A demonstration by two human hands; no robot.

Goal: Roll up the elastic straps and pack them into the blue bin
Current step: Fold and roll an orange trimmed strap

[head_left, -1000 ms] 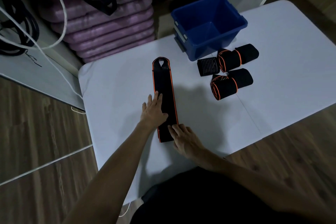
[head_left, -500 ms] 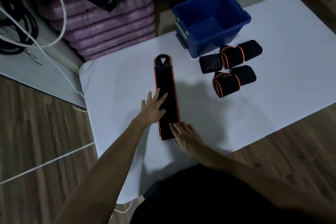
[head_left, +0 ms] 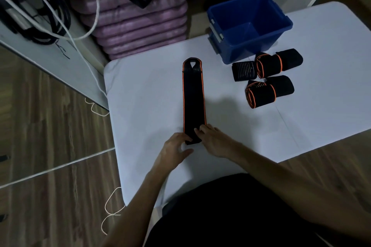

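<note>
A flat black strap with orange edging (head_left: 193, 102) is lying lengthwise on the white worktop (head_left: 140, 96), its looped end pointing toward 12 o'clock and its near end toward 6 o'clock. Both hands are meeting at that near end. The left hand (head_left: 176, 149) is sitting at the strap's 7 o'clock corner, its fingers (head_left: 185, 138) curling onto the edge of the fabric and its thumb lying on the worktop just below; whether it is truly pinching the strap is hard to tell. The right hand (head_left: 215, 140) is lying at the 5 o'clock corner, with fingertips (head_left: 197, 131) bent down onto the strap. At 1 o'clock from the strap the blue bin (head_left: 249, 26) is standing open near the worktop's far edge. Three rolled straps (head_left: 265, 78) are lying just beside the bin at its 6 o'clock side, outside it. Purple mats (head_left: 140, 22) are stacked beyond the worktop at 11 o'clock.
</note>
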